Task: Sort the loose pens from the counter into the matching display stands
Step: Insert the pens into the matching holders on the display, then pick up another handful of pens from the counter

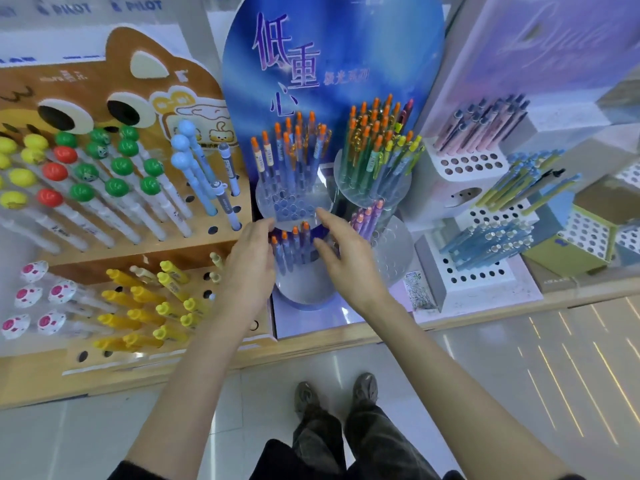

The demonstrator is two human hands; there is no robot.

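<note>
Both of your hands bracket the orange-capped pens (294,242) that stand in the front cylinder (304,287) of the blue display stand (332,64), low and central on the surface (346,337). Your right hand (346,254) is spread with its fingers straight and holds nothing; its forefinger reaches to the rim of the clear disc (294,202) above. Your left hand (249,261) shows only its back. Its fingers curve toward the pens, and you cannot tell whether they pinch one.

Likely hazards:
- A sideways sweep of either hand would tip the leaning pens against each other or out of their holes.
- The forefinger could jog the upper disc and disturb the pens it carries.
- A near-identical barrel could be seated in the wrong tier, since the purple pens (365,216) stand just beside.

The pens have slim translucent blue barrels and orange push-buttons; they tilt away from you and are packed close.
</note>
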